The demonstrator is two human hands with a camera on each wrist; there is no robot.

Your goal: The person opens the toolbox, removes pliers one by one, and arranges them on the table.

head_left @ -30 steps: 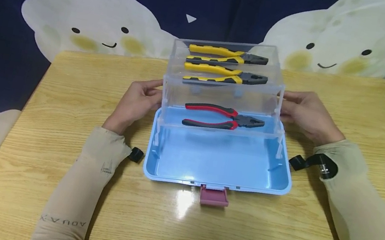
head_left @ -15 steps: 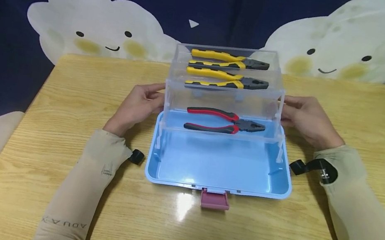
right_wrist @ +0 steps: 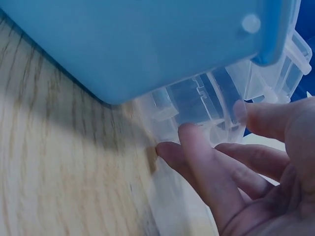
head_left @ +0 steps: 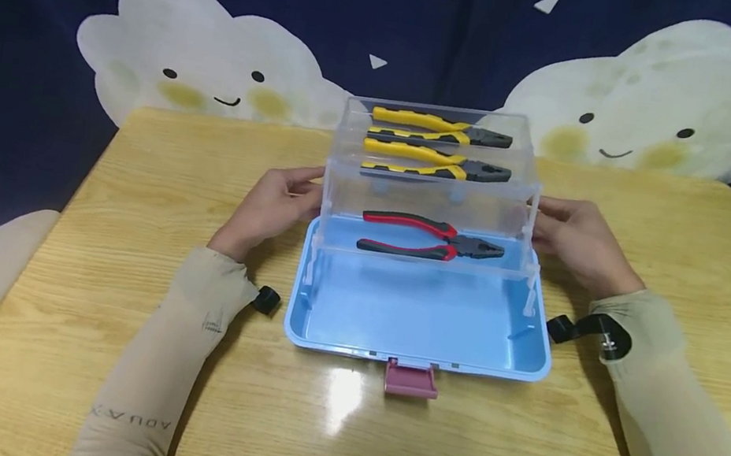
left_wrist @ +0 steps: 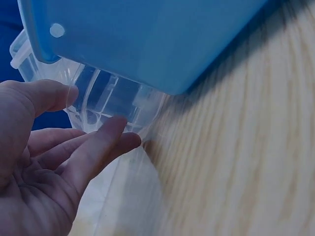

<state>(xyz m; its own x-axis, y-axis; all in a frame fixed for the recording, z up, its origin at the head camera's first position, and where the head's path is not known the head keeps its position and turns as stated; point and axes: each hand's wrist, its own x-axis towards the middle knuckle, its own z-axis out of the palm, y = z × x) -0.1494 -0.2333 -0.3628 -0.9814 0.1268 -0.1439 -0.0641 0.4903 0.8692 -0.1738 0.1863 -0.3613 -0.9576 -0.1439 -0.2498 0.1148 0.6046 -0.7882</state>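
Head view higher, toolbox [head_left: 423,318] pliers [head_left: 413,153] head-only

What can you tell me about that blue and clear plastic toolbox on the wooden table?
The toolbox stands open and upright on the wooden table. Its blue base has rounded corners and a pink plastic latch folded outward. Above, clear plastic trays hold red-and-black pliers lower down and two yellow-and-black pairs higher. The bare left hand and right hand pinch its clear plastic lid behind.
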